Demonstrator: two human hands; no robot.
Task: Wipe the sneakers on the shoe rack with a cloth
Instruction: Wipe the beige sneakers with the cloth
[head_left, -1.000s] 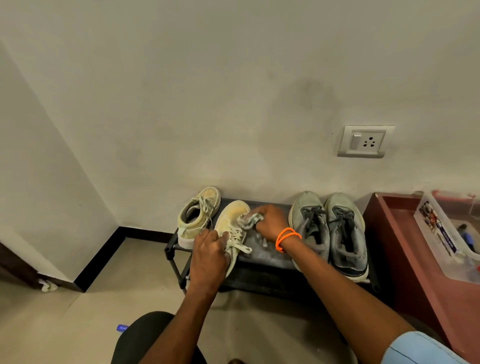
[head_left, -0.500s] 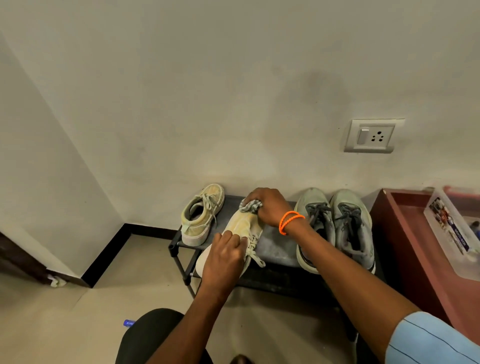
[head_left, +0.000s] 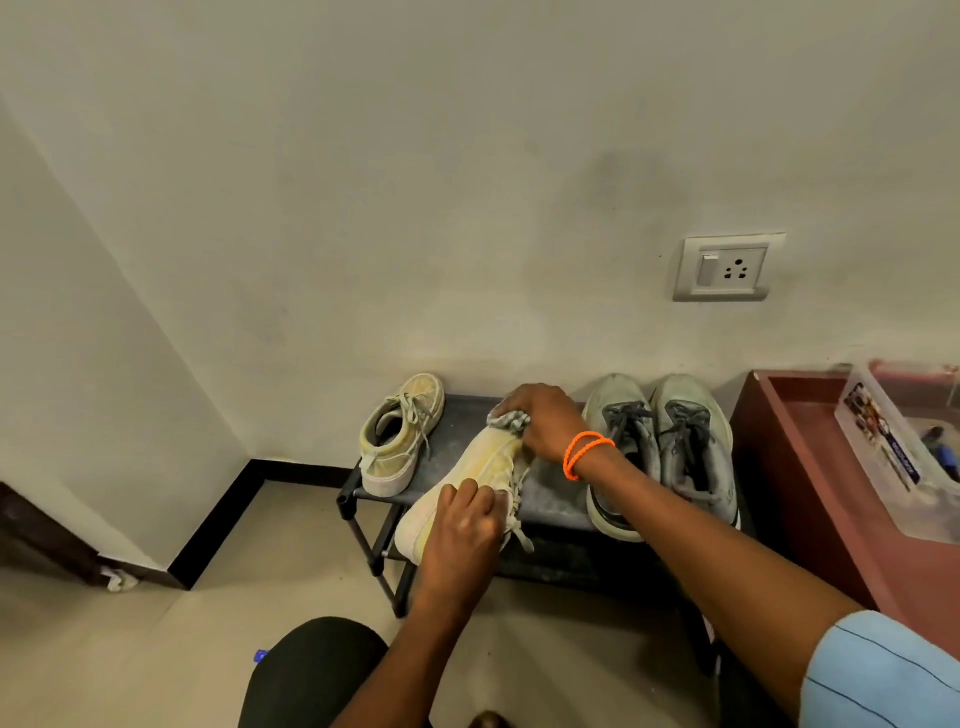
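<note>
- On the shoe rack (head_left: 553, 501) our left hand (head_left: 462, 535) grips the yellow sneaker (head_left: 467, 467); our right hand (head_left: 545, 423) pinches the cloth (head_left: 511, 418) on its toe
- Beside: another yellow sneaker (head_left: 400, 436) left; grey sneakers (head_left: 660, 447) right, partly behind our right forearm; wall socket (head_left: 727, 267) above

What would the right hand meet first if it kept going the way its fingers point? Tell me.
The right hand, gripping the cloth at the toe of the yellow sneaker, points leftward across the shoe rack. It would probably meet the other yellow sneaker first, though depth is hard to judge.
</note>
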